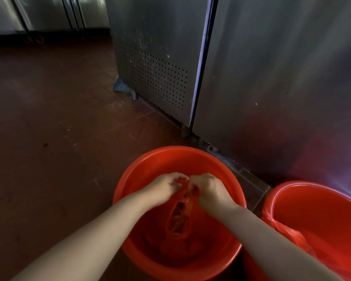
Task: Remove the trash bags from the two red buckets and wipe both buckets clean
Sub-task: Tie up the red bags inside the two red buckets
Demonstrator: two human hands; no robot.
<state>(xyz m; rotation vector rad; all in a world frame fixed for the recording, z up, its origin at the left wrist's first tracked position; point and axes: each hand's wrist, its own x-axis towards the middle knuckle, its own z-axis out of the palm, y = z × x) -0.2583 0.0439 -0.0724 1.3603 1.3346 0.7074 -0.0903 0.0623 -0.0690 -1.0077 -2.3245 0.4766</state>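
Note:
Two red buckets stand on the floor. The nearer bucket (164, 159) sits at bottom centre. Above its opening hangs a red trash bag (178, 218) with dark scraps showing through the thin plastic. My left hand (164, 187) and my right hand (209, 189) pinch the gathered top of this bag, fingers almost touching each other. The second bucket (312, 191) stands at the bottom right, with a red trash bag (288, 232) draped over its near rim and lining its inside.
A tall stainless steel cabinet (272, 88) rises directly behind both buckets, with a perforated vent panel (154, 78) on its side. A blue-grey cloth (121, 86) lies by its foot. Brown tiled floor (49, 128) stretches to the left. More steel cabinets (39, 13) stand at the far back.

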